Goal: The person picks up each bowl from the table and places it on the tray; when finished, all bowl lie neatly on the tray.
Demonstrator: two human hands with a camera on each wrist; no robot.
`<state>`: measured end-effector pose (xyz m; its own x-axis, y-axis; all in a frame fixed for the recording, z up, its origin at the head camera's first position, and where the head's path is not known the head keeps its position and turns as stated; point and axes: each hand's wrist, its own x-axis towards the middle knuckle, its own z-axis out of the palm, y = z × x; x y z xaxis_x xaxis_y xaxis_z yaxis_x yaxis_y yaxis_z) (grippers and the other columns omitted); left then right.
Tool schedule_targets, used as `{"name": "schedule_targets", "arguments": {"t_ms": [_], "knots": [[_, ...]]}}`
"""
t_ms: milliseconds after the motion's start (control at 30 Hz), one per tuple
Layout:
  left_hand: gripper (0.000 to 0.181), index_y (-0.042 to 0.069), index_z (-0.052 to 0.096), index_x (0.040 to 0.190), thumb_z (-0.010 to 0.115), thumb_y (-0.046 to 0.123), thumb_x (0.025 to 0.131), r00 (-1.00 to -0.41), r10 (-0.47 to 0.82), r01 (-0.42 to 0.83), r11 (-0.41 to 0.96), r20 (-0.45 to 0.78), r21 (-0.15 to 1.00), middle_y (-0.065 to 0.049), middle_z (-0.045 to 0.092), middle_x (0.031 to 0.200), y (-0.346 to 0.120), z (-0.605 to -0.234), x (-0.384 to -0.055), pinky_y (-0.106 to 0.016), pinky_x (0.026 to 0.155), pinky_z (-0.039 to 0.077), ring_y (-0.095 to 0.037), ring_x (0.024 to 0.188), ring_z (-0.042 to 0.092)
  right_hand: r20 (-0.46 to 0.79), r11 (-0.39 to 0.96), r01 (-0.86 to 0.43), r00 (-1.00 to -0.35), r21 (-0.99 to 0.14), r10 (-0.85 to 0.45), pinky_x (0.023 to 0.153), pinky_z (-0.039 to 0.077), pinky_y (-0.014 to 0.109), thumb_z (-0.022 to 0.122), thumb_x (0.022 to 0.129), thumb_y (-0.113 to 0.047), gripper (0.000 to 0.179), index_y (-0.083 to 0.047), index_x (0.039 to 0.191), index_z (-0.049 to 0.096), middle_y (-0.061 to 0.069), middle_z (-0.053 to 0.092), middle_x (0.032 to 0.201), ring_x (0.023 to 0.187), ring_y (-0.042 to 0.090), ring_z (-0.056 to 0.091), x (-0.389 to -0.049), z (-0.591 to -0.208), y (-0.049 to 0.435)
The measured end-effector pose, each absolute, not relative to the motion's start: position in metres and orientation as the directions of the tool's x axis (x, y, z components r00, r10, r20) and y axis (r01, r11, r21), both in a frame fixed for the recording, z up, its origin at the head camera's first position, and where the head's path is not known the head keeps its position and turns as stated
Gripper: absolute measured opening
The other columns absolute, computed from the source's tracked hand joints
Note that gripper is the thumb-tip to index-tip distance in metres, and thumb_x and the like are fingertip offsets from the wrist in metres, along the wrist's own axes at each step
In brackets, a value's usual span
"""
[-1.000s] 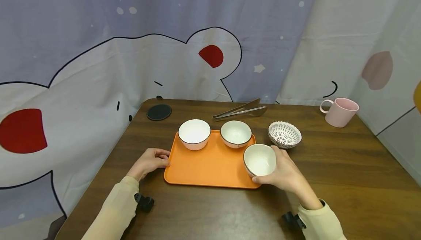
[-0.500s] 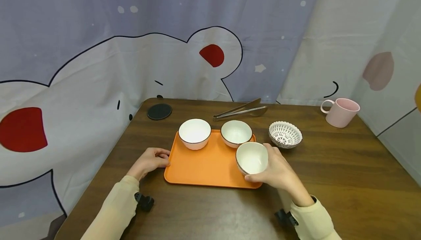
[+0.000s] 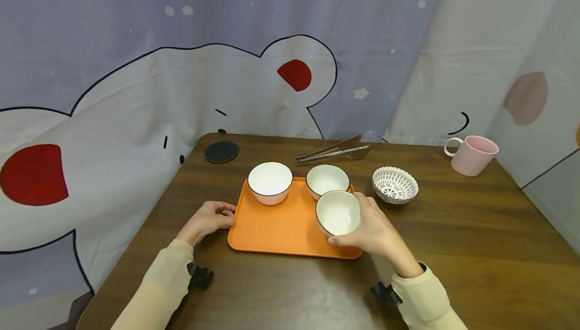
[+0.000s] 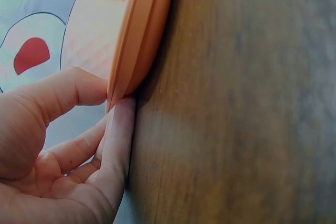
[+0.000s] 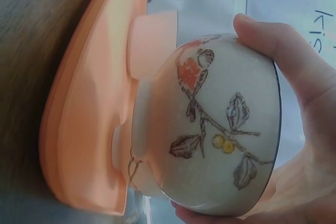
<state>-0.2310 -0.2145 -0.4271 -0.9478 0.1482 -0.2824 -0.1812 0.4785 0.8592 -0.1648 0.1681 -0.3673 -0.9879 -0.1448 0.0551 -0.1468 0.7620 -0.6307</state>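
My right hand (image 3: pixel 378 232) grips a white bowl (image 3: pixel 337 213) by its side, thumb and fingers spread round it. In the right wrist view this bowl (image 5: pixel 226 124) shows a bird-and-berry-branch pattern, and its foot hangs above the orange tray (image 5: pixel 79 129). My left hand (image 3: pixel 209 222) pinches the left edge of the tray (image 3: pixel 276 234), thumb at the rim and a finger under it in the left wrist view. On the tray's back left stands a pinkish bowl (image 3: pixel 270 184), white inside. Another white bowl (image 3: pixel 327 178) stands at the back right, partly hidden by the held one.
To the right of the tray sits a white openwork bowl (image 3: pixel 395 185). Metal tongs (image 3: pixel 333 151) lie behind the tray. A black round coaster (image 3: pixel 221 152) is at the back left, a pink mug (image 3: pixel 473 156) at the back right. A printed curtain (image 3: pixel 217 83) hangs behind the table.
My right hand has carried the bowl leftward and slightly back over the tray, so it now overlaps the back right bowl in view. The left hand stays at the tray's edge.
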Motion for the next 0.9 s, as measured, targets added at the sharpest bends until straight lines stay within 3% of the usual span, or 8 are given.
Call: {"name": "schedule_targets", "arguments": {"t_ms": [700, 900], "knots": [[0.047, -0.006, 0.058, 0.126, 0.071, 0.006, 0.083, -0.946, 0.152, -0.182, 0.485, -0.288, 0.855, -0.009, 0.06, 0.097, -0.216, -0.427, -0.235, -0.027, 0.079, 0.055, -0.019, 0.086, 0.057, 0.037, 0.744, -0.173, -0.98, -0.645, -0.196, 0.085, 0.051, 0.043, 0.091, 0.052, -0.043, 0.101, -0.007, 0.134, 0.046, 0.012, 0.052, 0.12, 0.101, 0.027, 0.058, -0.175, -0.364, 0.123], [0.047, -0.006, 0.058, 0.127, 0.071, 0.005, 0.084, -0.943, 0.151, -0.19, 0.491, -0.298, 0.85, -0.009, 0.06, 0.097, -0.216, -0.429, -0.235, -0.027, 0.08, 0.055, -0.019, 0.086, 0.057, 0.027, 0.741, -0.173, -0.978, -0.649, -0.205, 0.085, 0.052, 0.044, 0.093, 0.05, -0.042, 0.105, -0.003, 0.135, 0.044, 0.015, 0.053, 0.119, 0.102, 0.029, 0.057, -0.176, -0.367, 0.11]]}}
